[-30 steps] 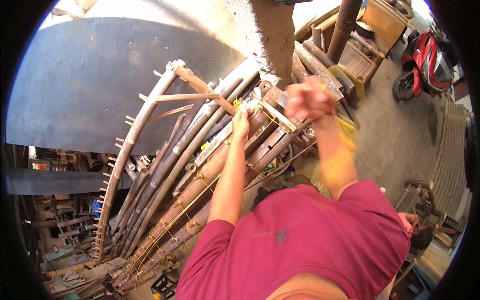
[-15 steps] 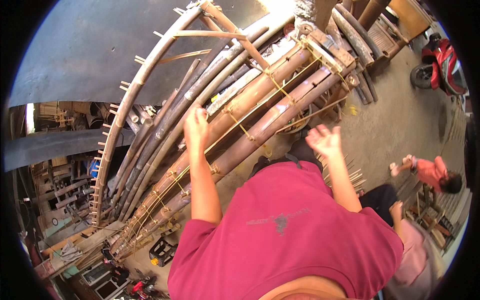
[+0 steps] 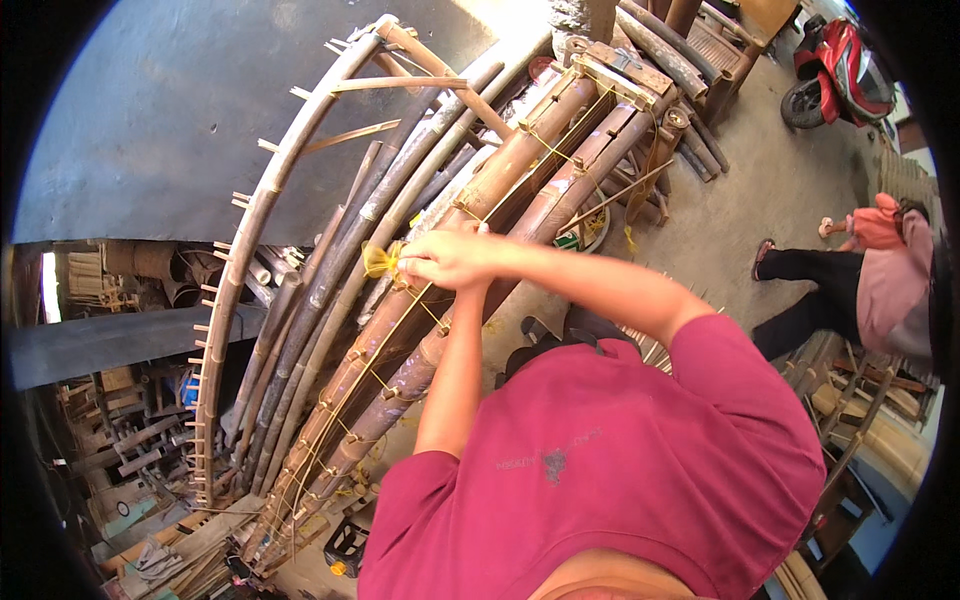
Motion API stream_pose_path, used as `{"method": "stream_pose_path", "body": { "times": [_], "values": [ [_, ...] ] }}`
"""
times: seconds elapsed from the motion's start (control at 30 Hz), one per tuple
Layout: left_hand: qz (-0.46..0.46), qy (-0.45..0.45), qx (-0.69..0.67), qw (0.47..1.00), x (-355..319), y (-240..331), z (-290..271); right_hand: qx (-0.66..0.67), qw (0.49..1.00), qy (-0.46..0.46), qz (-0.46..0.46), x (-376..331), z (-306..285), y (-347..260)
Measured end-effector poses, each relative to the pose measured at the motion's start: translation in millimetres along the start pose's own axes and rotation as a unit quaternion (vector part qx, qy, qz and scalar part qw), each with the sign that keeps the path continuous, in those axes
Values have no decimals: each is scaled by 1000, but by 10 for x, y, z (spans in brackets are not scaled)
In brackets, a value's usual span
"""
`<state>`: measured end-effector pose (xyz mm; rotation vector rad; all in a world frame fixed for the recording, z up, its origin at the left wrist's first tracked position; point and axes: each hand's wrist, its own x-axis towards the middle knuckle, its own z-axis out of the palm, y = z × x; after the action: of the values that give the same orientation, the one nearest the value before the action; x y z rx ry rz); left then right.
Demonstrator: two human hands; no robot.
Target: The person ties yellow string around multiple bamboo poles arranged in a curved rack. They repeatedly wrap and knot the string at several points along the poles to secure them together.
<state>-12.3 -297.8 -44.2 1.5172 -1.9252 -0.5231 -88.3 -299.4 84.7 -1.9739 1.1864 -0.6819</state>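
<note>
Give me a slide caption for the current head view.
Overlapping hands with a yellow tuft above cord-strung bamboo poles; red motorbike at upper right.

A deep magenta T-shirt (image 3: 640, 450) carries a small dark chest print (image 3: 553, 465) and a rounded neckline (image 3: 622, 551). Its short sleeves (image 3: 735, 375) end above bare forearms (image 3: 600, 277) and hands (image 3: 448, 258). Dark clothing (image 3: 597, 322) shows just beyond the shirt's lower hem (image 3: 600, 354).

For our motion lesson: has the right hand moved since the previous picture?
Yes: the right hand moved left, from right of the thick bamboo tubes to over them.
</note>
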Motion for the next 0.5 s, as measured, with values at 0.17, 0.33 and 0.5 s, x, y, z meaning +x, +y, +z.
{"method": "stream_pose_path", "body": {
  "times": [0.17, 0.33, 0.5],
  "values": [
    [-117, -86, 25, 989, 52, 497, -318, -171, 980, 80, 65, 612, -96, 1100],
    [-149, -89, 43, 984, 3, 256, -291, 406, 904, -124, -58, -226, -880, 187],
    [-166, -88, -33, 982, 133, 317, -313, 96, 984, 12, -151, -1293, 50, 909]
  ]
}}
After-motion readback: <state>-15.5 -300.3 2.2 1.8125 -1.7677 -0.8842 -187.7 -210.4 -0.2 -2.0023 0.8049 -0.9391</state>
